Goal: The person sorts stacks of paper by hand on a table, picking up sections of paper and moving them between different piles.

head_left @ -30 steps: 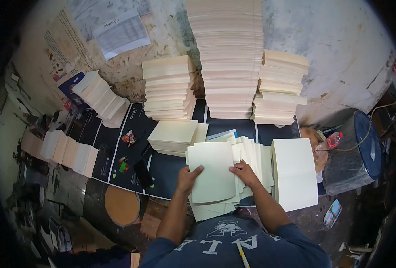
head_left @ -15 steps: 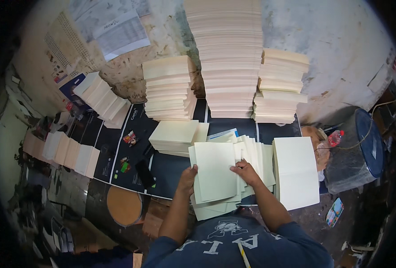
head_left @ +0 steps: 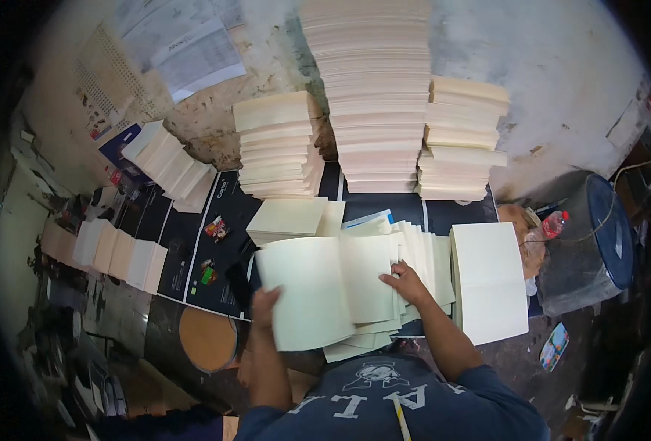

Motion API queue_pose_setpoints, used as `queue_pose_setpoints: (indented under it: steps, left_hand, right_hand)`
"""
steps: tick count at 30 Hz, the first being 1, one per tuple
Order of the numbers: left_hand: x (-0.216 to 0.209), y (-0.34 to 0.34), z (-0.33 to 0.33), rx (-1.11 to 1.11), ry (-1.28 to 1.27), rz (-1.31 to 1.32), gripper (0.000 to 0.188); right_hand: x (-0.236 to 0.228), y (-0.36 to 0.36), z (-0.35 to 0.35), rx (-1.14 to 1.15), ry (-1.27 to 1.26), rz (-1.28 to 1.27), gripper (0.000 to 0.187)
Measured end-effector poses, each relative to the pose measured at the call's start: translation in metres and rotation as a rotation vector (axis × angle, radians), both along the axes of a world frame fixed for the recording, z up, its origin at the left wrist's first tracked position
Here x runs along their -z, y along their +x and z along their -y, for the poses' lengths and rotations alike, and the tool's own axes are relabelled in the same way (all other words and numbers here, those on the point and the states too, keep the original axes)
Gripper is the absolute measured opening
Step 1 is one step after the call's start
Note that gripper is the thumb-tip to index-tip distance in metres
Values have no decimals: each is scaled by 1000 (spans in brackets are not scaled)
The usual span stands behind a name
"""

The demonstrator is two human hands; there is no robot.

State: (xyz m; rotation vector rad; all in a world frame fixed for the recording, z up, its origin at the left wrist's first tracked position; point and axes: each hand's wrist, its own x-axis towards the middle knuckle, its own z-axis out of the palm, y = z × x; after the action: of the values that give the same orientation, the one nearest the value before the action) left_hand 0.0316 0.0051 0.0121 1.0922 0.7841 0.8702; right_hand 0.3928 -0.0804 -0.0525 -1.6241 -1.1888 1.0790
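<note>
A folded cream paper sheet [head_left: 307, 294] lies opened out like a booklet in front of me. My left hand [head_left: 264, 307] is closed on the outer left edge of its left leaf, slightly blurred. At the right leaf's outer edge, my right hand [head_left: 408, 284] pinches the paper with thumb on top; its other fingers are partly hidden. Beneath and to the right, more folded sheets [head_left: 418, 253] lie fanned out and overlapping. Farther right rests a pile of opened sheets [head_left: 490, 283] with a crease across the middle.
Tall paper stacks [head_left: 377, 95] stand against the wall, with a shorter stack [head_left: 278, 143] on their left and another [head_left: 464, 140] right. A low pile [head_left: 285, 218] sits behind my hands. A dark phone [head_left: 237, 283], small wrappers [head_left: 215, 228], a stool [head_left: 208, 338] and a blue-lidded drum [head_left: 586, 242] surround them.
My left hand has swung left and toward me, opening the folded sheet's upper leaf to the left. The right hand has stayed at the right edge.
</note>
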Motion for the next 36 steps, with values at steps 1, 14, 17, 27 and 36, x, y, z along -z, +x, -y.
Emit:
queue_pose_setpoints:
  steps: [1,14,17,27,36]
  left_hand:
    - [-27,3,11,-92,-64,335,56]
    - [31,104,14,-20,-155,-230,33]
    - [24,59,3,-70,-102,-289,38]
    - [11,77,5,-45,-310,-24,32]
    - [51,88,0,110,-448,162,35]
  right_hand:
    - [3,-4,1,34,23,-3,30]
    - [1,-1,-6,-127,-100,-3,56]
    - [-36,-10,2,-63,-107,-105,56]
    - [19,-3,-1,-77,62,59,31]
    - [19,-2,-3,10,-8,24,30]
